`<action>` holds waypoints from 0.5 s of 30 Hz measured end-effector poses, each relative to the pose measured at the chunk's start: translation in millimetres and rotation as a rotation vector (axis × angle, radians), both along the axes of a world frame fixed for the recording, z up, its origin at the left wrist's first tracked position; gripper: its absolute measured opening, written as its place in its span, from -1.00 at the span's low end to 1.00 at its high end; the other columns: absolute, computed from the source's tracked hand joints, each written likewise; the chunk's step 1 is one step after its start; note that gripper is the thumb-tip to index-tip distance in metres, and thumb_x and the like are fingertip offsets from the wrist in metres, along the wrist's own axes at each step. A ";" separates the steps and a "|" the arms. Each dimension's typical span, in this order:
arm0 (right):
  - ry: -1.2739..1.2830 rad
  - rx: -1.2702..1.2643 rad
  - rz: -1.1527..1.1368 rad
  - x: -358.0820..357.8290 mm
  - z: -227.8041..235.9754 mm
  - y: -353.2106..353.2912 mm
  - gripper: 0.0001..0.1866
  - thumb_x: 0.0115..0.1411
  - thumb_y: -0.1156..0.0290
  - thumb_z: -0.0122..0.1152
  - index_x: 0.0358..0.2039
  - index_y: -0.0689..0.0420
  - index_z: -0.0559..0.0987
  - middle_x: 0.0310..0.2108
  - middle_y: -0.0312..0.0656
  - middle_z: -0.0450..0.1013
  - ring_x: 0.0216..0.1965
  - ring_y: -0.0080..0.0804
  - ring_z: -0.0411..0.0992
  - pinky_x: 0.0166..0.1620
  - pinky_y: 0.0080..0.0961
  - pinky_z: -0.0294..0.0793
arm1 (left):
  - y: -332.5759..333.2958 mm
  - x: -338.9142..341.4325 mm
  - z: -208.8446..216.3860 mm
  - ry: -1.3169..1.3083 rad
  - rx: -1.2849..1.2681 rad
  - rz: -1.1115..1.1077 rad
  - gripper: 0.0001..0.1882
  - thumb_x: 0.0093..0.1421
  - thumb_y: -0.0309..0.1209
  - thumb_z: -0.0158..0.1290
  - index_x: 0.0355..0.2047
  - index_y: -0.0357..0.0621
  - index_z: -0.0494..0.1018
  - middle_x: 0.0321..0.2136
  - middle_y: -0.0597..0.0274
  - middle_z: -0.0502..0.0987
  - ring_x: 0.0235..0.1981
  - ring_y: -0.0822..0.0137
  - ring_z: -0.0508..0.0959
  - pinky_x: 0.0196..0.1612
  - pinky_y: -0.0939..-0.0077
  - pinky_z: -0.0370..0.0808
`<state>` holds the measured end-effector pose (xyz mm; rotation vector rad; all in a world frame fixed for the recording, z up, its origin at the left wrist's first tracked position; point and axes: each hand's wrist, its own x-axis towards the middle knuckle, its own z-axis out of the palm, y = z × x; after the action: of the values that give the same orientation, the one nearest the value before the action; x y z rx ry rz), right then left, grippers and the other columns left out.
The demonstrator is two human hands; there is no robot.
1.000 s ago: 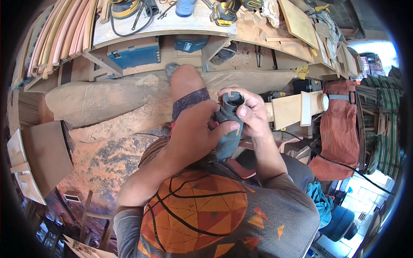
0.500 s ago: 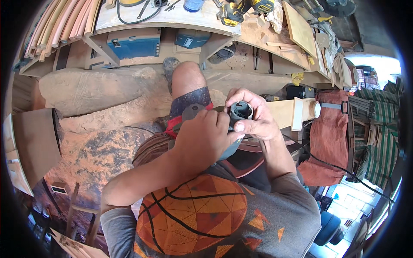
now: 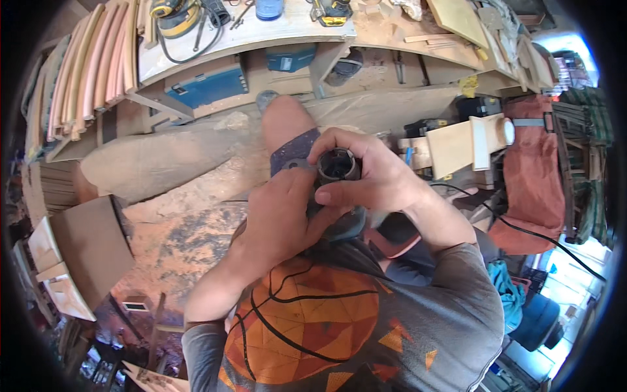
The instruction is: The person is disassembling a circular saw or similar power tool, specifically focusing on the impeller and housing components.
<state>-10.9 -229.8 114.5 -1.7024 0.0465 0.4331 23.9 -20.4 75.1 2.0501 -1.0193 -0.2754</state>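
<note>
Close in front of my torso, a dark tool with a hollow round end [image 3: 339, 177] is held in both hands, its opening facing up. Ribs or slots show dimly inside. My right hand [image 3: 380, 171] wraps the round end, thumb on the near side and fingers over the far rim. On its left side my left hand [image 3: 281, 208] is closed against the tool, fingers curled. A flat grey part [image 3: 296, 163] with a small hole sticks out beyond the left knuckles. Below the hands shows a dark teal body [image 3: 347, 226]; the grip under my palms is hidden.
A workbench [image 3: 261, 34] across the far side bears a yellow sander [image 3: 175, 21], a yellow-black power tool [image 3: 332, 12] and wood scraps. Blue cases [image 3: 208, 86] sit beneath. Wooden rods [image 3: 98, 72] are stacked left. A black cable [image 3: 522, 227] crosses at right. Sawdust covers the floor.
My view has shifted, so the surroundings sit elsewhere in the picture. The tool and both hands have moved slightly left, and the round opening is tilted a little differently. Both holds remain.
</note>
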 end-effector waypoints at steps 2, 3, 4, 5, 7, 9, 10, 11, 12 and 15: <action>0.090 0.133 0.055 9.3 -6.0 -3.8 -0.50 0.07 0.38 0.52 0.03 0.14 0.57 -0.03 -0.31 0.48 -0.06 -0.54 0.43 0.04 -0.55 0.39 | 5.7 4.3 3.9 0.031 0.011 0.040 -0.53 0.13 -0.10 0.33 -0.21 -0.24 0.47 -0.41 0.03 0.51 -0.40 -0.04 0.57 -0.40 0.13 0.50; 0.067 0.166 0.055 12.4 -12.8 -4.3 -0.50 0.07 0.38 0.52 0.03 0.14 0.57 -0.03 -0.31 0.48 -0.06 -0.54 0.43 0.04 -0.55 0.39 | 8.3 8.0 3.9 0.008 0.044 0.038 -0.53 0.13 -0.10 0.33 -0.21 -0.24 0.47 -0.41 0.03 0.51 -0.40 -0.04 0.57 -0.40 0.13 0.50; 0.043 0.279 0.083 15.8 -21.6 -3.6 -0.48 0.08 0.30 0.53 0.03 0.14 0.57 -0.02 -0.31 0.48 -0.02 -0.52 0.42 0.08 -0.54 0.37 | 12.5 10.9 2.2 0.001 0.038 0.021 -0.54 0.12 -0.12 0.34 -0.24 -0.25 0.47 -0.42 0.03 0.50 -0.42 -0.03 0.56 -0.40 0.14 0.49; 0.024 0.393 0.119 17.9 -30.6 -2.3 -0.46 0.08 0.21 0.53 0.04 0.14 0.58 -0.01 -0.30 0.48 0.02 -0.50 0.41 0.12 -0.52 0.35 | 16.3 11.6 -0.4 0.000 0.035 0.011 -0.55 0.11 -0.14 0.36 -0.27 -0.26 0.46 -0.42 0.03 0.48 -0.44 -0.03 0.55 -0.41 0.14 0.48; 0.000 0.455 0.159 20.0 -44.3 -0.9 -0.40 0.07 0.12 0.54 0.04 0.15 0.57 -0.01 -0.27 0.48 0.07 -0.47 0.39 0.18 -0.49 0.31 | 19.7 12.2 -4.8 0.020 0.020 0.021 -0.56 0.11 -0.16 0.36 -0.24 -0.26 0.48 -0.42 0.05 0.46 -0.46 -0.01 0.54 -0.40 0.16 0.49; 0.013 0.496 0.283 24.4 -54.0 0.8 -0.41 0.07 0.17 0.55 0.05 0.16 0.56 0.00 -0.26 0.48 0.08 -0.44 0.40 0.19 -0.48 0.31 | 26.2 12.2 -9.4 -0.038 -0.077 -0.042 -0.54 0.12 -0.18 0.36 -0.15 -0.28 0.51 -0.41 0.07 0.46 -0.46 0.00 0.54 -0.41 0.20 0.50; -0.072 0.428 0.331 29.8 -55.7 1.5 -0.46 0.08 0.22 0.54 0.00 0.18 0.54 -0.05 -0.25 0.48 0.02 -0.46 0.40 0.12 -0.48 0.34 | 31.0 10.9 -16.1 -0.041 -0.105 -0.038 -0.51 0.15 -0.17 0.34 -0.07 -0.28 0.53 -0.40 0.08 0.45 -0.45 0.04 0.55 -0.40 0.25 0.52; -0.082 0.457 0.335 32.0 -57.6 3.1 -0.46 0.08 0.22 0.54 0.00 0.18 0.54 -0.05 -0.25 0.48 0.02 -0.46 0.40 0.12 -0.48 0.34 | 32.5 10.4 -19.1 -0.046 -0.074 -0.036 -0.51 0.15 -0.17 0.34 -0.07 -0.28 0.53 -0.40 0.08 0.45 -0.45 0.04 0.55 -0.40 0.25 0.52; -0.082 0.488 0.353 34.1 -59.6 6.2 -0.49 0.08 0.24 0.54 -0.04 0.18 0.53 -0.09 -0.25 0.47 -0.03 -0.48 0.39 0.06 -0.48 0.35 | 33.8 9.8 -21.4 -0.024 -0.100 -0.010 -0.51 0.17 -0.16 0.32 -0.06 -0.28 0.53 -0.39 0.08 0.46 -0.45 0.07 0.55 -0.39 0.27 0.53; -0.128 0.659 0.335 38.2 -71.5 20.5 -0.56 0.09 0.29 0.53 -0.14 0.19 0.50 -0.21 -0.27 0.41 -0.17 -0.52 0.35 -0.10 -0.48 0.35 | 42.8 11.4 -24.9 0.043 -0.077 0.007 -0.50 0.21 -0.11 0.28 -0.03 -0.28 0.54 -0.33 0.03 0.50 -0.40 0.13 0.58 -0.33 0.31 0.55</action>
<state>27.3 -209.3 43.0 -1.0792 -0.4371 0.5160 35.3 22.3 50.2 1.9701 -0.9815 -0.2714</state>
